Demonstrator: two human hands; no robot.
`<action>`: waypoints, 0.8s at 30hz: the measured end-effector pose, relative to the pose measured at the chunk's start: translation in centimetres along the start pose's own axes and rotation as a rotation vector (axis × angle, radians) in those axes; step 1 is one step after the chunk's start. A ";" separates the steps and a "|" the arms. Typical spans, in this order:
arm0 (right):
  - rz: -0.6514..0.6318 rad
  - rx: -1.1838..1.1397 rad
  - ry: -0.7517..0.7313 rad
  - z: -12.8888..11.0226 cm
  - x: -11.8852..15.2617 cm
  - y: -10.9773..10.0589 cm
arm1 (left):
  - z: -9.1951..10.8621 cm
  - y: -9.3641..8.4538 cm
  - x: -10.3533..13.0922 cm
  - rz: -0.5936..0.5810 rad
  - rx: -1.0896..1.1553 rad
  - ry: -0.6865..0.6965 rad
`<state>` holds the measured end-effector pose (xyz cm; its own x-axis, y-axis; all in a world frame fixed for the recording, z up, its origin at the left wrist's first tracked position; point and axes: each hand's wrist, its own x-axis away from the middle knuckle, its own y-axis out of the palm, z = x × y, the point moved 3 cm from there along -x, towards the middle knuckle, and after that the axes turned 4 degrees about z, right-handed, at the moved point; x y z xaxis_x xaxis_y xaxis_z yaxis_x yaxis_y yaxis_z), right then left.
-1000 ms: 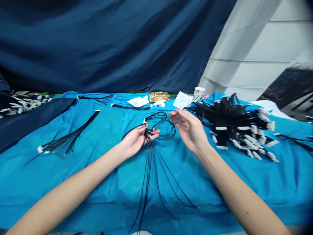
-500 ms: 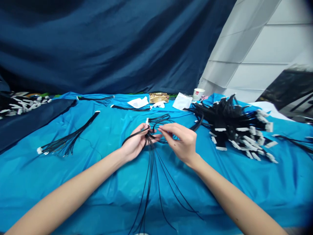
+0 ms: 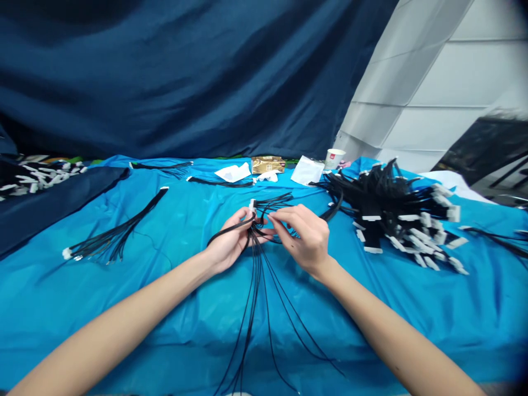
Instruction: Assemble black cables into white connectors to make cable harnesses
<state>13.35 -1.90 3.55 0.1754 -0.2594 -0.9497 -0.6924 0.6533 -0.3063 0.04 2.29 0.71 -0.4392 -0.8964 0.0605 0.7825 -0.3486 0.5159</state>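
In the middle of the head view, my left hand (image 3: 231,237) is closed around a black wire harness (image 3: 256,264). A white connector (image 3: 252,205) on the harness sticks up above the left thumb. Long loose wires hang from the grip towards the front edge, while others loop to the right behind my fingers. My right hand (image 3: 305,235) is beside it, thumb and forefinger pinched together at one of the thin black wires. The exact tip of that wire is too small to make out.
A large pile of black harnesses with white connectors (image 3: 412,231) lies at right on the blue sheet (image 3: 165,308). Another harness (image 3: 124,228) lies at left. Along the back are a gold packet (image 3: 268,165), a white pouch (image 3: 307,170) and a paper cup (image 3: 334,158).
My left hand and the white connector have shifted slightly to the right, closer to my right hand's pinched fingers. The hanging wires have swayed a little.
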 end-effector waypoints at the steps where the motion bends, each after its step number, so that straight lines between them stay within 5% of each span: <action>1: 0.000 0.004 -0.007 0.0 0.0 0.0 | 0.0 0.0 0.0 -0.003 0.000 -0.001; 14: -0.026 0.130 -0.185 -0.1 0.3 0.0 | -0.1 0.0 0.1 -0.017 -0.019 0.014; 24: -0.070 0.158 -0.140 0.0 0.3 0.2 | 0.1 0.6 0.4 -0.051 -0.095 -0.007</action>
<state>13.31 -1.87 3.21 0.3222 -0.2134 -0.9223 -0.5589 0.7435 -0.3673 0.29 1.74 1.11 -0.4822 -0.8750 0.0421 0.7973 -0.4185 0.4349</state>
